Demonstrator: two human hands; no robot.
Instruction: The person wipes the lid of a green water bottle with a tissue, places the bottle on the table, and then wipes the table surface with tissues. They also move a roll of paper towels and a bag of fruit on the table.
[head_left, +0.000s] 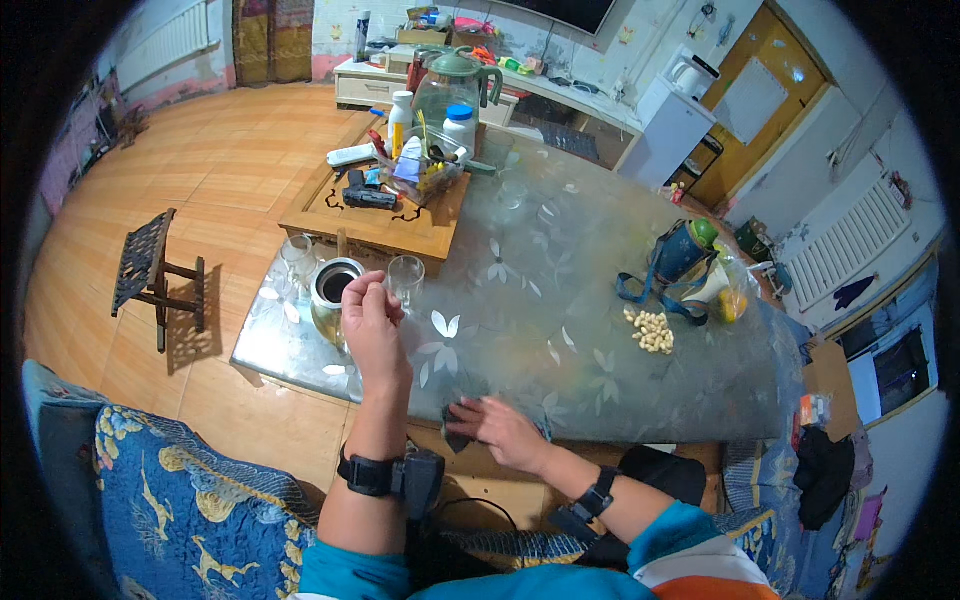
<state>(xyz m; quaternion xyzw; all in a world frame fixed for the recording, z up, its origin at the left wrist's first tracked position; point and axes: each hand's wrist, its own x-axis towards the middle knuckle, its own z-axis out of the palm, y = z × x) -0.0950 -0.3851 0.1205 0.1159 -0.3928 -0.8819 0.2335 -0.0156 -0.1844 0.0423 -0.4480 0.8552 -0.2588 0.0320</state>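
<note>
My left hand (373, 326) is raised beside the rim of a glass teapot (328, 300) that has no lid on and holds a dark infuser. Its fingers are curled together; whether something small is between them cannot be told. A clear glass cup (406, 279) stands just right of these fingertips, and another glass cup (298, 257) is left of the teapot. My right hand (501, 431) lies at the near edge of the glass-topped table (525, 360), its fingers on a dark cloth (455, 436) that is partly hidden under them.
A wooden tea tray (315, 214) bears a cluttered plastic basket, bottles and a black pistol-shaped object (369, 193). Behind stands a large green-lidded glass jug (450, 86). Peanuts (651, 331) and a blue strapped flask (679, 255) are at the right. A folding stool (154, 274) stands at the left.
</note>
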